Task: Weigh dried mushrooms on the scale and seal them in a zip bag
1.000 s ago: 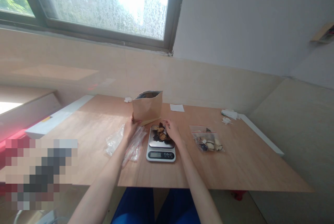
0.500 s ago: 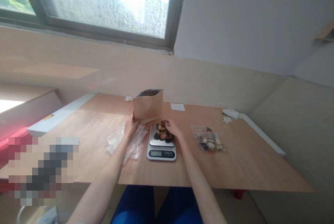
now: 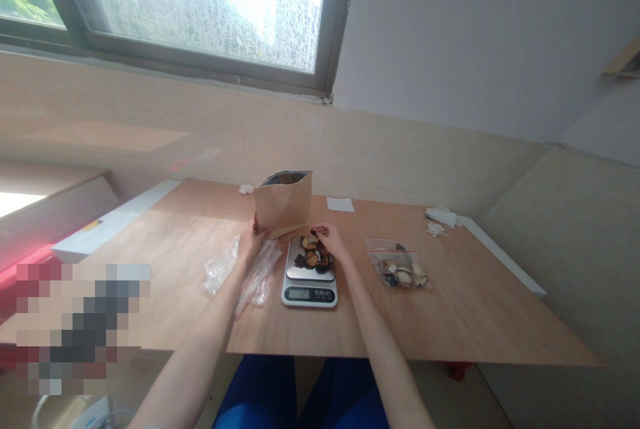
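A kitchen scale (image 3: 310, 296) stands on the table with several dark, dried mushroom pieces (image 3: 314, 258) on its metal plate. My right hand (image 3: 330, 240) is over the plate's back right corner, its fingers pinching a small dark mushroom piece (image 3: 315, 232). Behind the scale, a brown paper pouch (image 3: 283, 204) stands upright with its mouth open. Its lower left edge is gripped by my left hand (image 3: 251, 240), whose fingertips are partly hidden. Clear plastic bags (image 3: 263, 276) lie beneath and beside my left wrist.
A clear zip bag (image 3: 397, 268) with mushroom pieces lies right of the scale. White paper (image 3: 341, 204) is near the wall, and crumpled white items (image 3: 443, 218) rest at the back right. The wooden table (image 3: 460, 316) ends just before my legs.
My right hand has risen slightly off the mushroom pieces on the scale, with a dark piece now showing at its fingertips. My left hand and the pouch stay in place.
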`<state>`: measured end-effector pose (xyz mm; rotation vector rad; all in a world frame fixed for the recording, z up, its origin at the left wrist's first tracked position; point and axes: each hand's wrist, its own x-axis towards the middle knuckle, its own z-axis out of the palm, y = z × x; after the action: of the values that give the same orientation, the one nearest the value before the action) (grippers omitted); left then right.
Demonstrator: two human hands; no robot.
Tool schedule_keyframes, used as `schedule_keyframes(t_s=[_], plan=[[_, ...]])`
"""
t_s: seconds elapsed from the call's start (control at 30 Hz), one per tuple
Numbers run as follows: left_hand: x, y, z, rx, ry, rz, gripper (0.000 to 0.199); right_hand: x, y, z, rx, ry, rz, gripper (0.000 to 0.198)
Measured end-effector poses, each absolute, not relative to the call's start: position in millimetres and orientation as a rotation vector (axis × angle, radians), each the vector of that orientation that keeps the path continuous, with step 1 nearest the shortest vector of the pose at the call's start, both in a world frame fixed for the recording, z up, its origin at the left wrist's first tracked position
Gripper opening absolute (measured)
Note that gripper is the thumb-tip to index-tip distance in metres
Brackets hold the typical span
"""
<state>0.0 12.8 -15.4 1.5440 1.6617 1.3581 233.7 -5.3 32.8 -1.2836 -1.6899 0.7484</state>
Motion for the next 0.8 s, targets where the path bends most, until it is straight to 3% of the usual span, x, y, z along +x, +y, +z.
schedule_keyframes(t_s=[0.57, 0.8], plan=[[-1.2, 14.9, -17.5, 1.573, 1.686, 1.324, 0.040, 240.9, -13.4, 37.1, -1.378, -1.870, 0.593, 0.013], [-2.7, 16.6, -16.9, 1.612, 1.738, 1.289, 0.038, 230.3, -26.5, 90.7, -1.120, -1.631, 0.266, 0.021]])
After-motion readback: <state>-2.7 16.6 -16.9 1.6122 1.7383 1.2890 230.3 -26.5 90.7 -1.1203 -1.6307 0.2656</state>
